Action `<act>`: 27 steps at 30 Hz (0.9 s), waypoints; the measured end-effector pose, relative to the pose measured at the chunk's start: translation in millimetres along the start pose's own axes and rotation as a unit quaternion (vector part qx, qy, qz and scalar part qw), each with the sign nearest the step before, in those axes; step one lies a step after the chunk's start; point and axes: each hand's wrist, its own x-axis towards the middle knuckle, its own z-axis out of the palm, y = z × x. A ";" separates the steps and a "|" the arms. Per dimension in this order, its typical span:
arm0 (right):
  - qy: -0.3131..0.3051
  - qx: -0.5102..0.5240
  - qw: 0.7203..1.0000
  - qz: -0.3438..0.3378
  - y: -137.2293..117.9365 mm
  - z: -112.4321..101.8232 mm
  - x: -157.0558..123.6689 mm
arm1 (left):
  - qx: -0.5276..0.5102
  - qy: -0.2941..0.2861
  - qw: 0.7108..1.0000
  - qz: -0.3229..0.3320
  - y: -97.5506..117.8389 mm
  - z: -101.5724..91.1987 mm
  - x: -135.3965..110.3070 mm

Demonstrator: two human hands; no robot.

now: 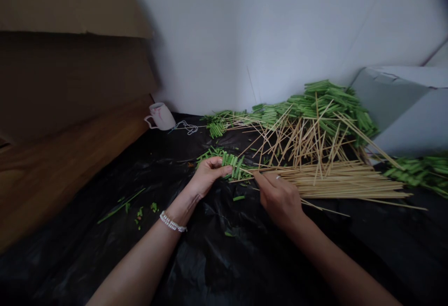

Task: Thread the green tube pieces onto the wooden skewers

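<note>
My left hand (pixel 207 174) is closed around a small bunch of short green stalk pieces (pixel 234 163) above a black plastic sheet (pixel 217 250). A bead bracelet (pixel 172 222) circles that wrist. My right hand (pixel 278 196) pinches the end of a thin bamboo skewer (pixel 250 173) whose tip meets the green pieces. A flat bundle of bare skewers (pixel 343 180) lies just right of my right hand. Behind it, skewers threaded with green pieces (pixel 322 105) are heaped against the wall.
A white mug (pixel 161 116) lies on its side at the back left, with a bit of string (pixel 187 127) beside it. Brown cardboard (pixel 63 53) rises at the left, a grey box (pixel 402 105) at the right. Green scraps (pixel 140 210) dot the sheet. More greens (pixel 420 170) sit at far right.
</note>
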 end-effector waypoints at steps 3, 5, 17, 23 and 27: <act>0.000 -0.004 1.000 -0.009 -0.6 -0.5 0.1 | -0.027 -0.015 0.999 -0.025 -1.5 2.2 -0.7; 0.000 -0.013 1.000 -0.019 -0.9 -1.1 0.5 | -0.031 -0.026 0.999 -0.023 -2.9 2.1 0.0; -0.056 -0.076 0.995 0.020 25.0 -9.2 11.8 | -0.301 0.110 0.947 -0.033 9.9 -21.5 13.8; -0.131 -0.069 0.979 0.142 30.7 -11.7 13.0 | -0.342 0.086 0.935 -0.035 10.5 -24.3 11.0; -0.083 0.041 0.975 0.200 33.9 -10.5 14.1 | -0.327 0.015 0.945 -0.023 9.8 -26.8 7.8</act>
